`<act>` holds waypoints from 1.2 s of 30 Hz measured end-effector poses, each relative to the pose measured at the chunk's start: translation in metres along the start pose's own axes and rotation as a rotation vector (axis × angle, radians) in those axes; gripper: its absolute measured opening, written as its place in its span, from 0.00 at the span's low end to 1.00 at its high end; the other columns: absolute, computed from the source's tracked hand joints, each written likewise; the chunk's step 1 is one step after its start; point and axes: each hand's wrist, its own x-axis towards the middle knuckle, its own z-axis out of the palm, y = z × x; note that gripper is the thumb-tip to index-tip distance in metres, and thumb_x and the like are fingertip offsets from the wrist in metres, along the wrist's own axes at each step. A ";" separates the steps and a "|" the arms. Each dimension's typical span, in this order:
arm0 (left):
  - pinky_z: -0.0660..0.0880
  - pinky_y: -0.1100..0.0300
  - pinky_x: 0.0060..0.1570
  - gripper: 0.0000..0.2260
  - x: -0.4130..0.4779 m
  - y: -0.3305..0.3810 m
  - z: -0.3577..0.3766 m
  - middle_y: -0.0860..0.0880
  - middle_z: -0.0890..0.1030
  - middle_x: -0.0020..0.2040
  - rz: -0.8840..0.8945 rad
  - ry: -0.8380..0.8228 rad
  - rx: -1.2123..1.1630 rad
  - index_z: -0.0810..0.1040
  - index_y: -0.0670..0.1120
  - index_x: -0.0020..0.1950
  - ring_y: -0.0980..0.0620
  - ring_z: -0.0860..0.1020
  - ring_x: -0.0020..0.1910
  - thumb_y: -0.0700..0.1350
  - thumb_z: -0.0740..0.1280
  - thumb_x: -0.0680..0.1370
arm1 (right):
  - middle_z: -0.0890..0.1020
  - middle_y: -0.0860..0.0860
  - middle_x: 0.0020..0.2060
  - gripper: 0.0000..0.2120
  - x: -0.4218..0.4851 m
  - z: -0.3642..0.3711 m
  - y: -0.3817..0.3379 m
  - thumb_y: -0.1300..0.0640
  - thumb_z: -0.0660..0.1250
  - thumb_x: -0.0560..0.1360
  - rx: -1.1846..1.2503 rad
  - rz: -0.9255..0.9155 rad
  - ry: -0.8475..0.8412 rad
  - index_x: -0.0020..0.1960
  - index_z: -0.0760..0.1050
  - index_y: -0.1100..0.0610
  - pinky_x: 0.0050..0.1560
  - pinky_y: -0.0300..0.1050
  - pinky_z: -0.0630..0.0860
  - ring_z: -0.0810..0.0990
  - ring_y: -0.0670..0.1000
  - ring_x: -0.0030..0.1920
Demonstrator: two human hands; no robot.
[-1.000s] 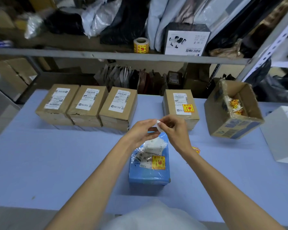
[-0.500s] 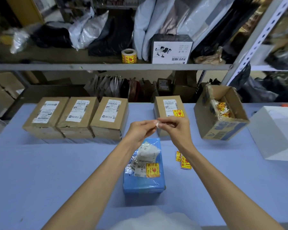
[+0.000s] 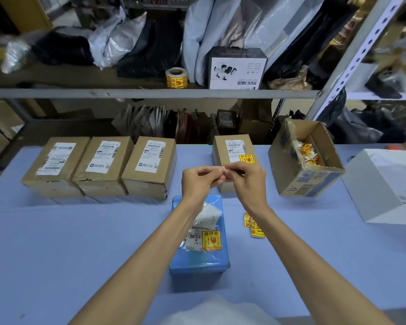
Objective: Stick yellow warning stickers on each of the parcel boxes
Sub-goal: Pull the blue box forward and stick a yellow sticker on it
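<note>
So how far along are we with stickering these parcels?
Done: the blue parcel and the lone brown box behind the hands each carry a yellow sticker. In hand: left hand and right hand pinch a small white piece, probably the next sticker. Left: the three brown boxes in a row show only shipping labels.

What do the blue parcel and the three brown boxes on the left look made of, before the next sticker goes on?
Blue parcel: seemingly a box wrapped in glossy plastic film. It shows sheen and wrinkles, with a crumpled clear pouch on top.
Brown boxes: probably matte corrugated cardboard, with dull brown faces, frayed and dented edges, and white paper labels.
</note>
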 end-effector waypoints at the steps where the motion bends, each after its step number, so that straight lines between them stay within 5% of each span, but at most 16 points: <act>1: 0.80 0.62 0.43 0.02 0.001 -0.002 0.002 0.43 0.85 0.39 0.018 0.025 0.030 0.84 0.43 0.41 0.48 0.84 0.39 0.37 0.73 0.73 | 0.83 0.49 0.40 0.06 0.000 -0.002 0.000 0.66 0.69 0.74 -0.007 0.000 -0.027 0.49 0.84 0.62 0.43 0.33 0.79 0.80 0.36 0.40; 3: 0.81 0.58 0.45 0.03 0.004 -0.004 0.003 0.43 0.85 0.38 0.058 0.058 0.092 0.84 0.44 0.40 0.47 0.85 0.39 0.38 0.73 0.73 | 0.83 0.47 0.41 0.08 -0.001 -0.006 0.000 0.66 0.69 0.74 0.010 0.021 -0.094 0.52 0.83 0.62 0.45 0.34 0.80 0.81 0.35 0.41; 7: 0.81 0.55 0.47 0.02 0.006 -0.006 0.008 0.42 0.85 0.39 0.093 -0.071 0.203 0.84 0.42 0.43 0.48 0.84 0.38 0.38 0.72 0.73 | 0.86 0.55 0.41 0.07 0.004 -0.034 0.002 0.66 0.73 0.71 0.261 0.187 -0.196 0.49 0.84 0.63 0.44 0.41 0.81 0.85 0.49 0.43; 15: 0.80 0.63 0.45 0.10 0.005 0.000 0.025 0.40 0.84 0.50 0.004 -0.413 0.220 0.82 0.36 0.55 0.47 0.84 0.45 0.37 0.70 0.75 | 0.83 0.59 0.37 0.05 0.003 -0.059 0.027 0.67 0.75 0.67 0.310 0.241 -0.089 0.41 0.81 0.66 0.41 0.45 0.81 0.83 0.54 0.38; 19: 0.77 0.65 0.54 0.12 0.009 -0.004 0.041 0.44 0.83 0.56 0.024 -0.596 0.287 0.81 0.39 0.58 0.55 0.80 0.58 0.34 0.69 0.75 | 0.82 0.51 0.32 0.03 0.004 -0.068 0.039 0.67 0.73 0.69 0.169 0.212 0.042 0.39 0.80 0.62 0.35 0.37 0.77 0.79 0.44 0.32; 22: 0.76 0.69 0.51 0.13 0.018 -0.006 0.063 0.46 0.84 0.53 0.076 -0.628 0.480 0.83 0.44 0.57 0.62 0.79 0.53 0.34 0.67 0.76 | 0.80 0.52 0.30 0.03 0.005 -0.081 0.049 0.66 0.73 0.69 0.072 0.242 0.106 0.38 0.80 0.63 0.32 0.35 0.75 0.77 0.42 0.30; 26: 0.79 0.53 0.49 0.14 0.041 -0.006 0.099 0.48 0.85 0.47 0.334 -0.639 0.931 0.85 0.52 0.53 0.51 0.81 0.48 0.37 0.65 0.75 | 0.81 0.53 0.30 0.04 0.018 -0.117 0.058 0.63 0.75 0.69 -0.109 0.246 -0.030 0.38 0.80 0.61 0.31 0.34 0.73 0.77 0.43 0.29; 31: 0.77 0.52 0.51 0.11 0.063 0.013 0.172 0.44 0.83 0.52 0.590 -0.633 1.262 0.83 0.45 0.54 0.44 0.80 0.52 0.39 0.65 0.75 | 0.82 0.51 0.32 0.05 0.056 -0.167 0.068 0.62 0.73 0.66 -0.427 0.170 0.117 0.43 0.82 0.58 0.40 0.43 0.75 0.78 0.47 0.33; 36: 0.77 0.50 0.49 0.11 0.086 0.022 0.225 0.43 0.82 0.52 0.649 -0.617 1.445 0.81 0.46 0.57 0.41 0.79 0.52 0.41 0.65 0.76 | 0.85 0.55 0.37 0.07 0.103 -0.210 0.086 0.68 0.70 0.68 -0.554 0.166 0.077 0.41 0.84 0.59 0.47 0.50 0.79 0.82 0.52 0.41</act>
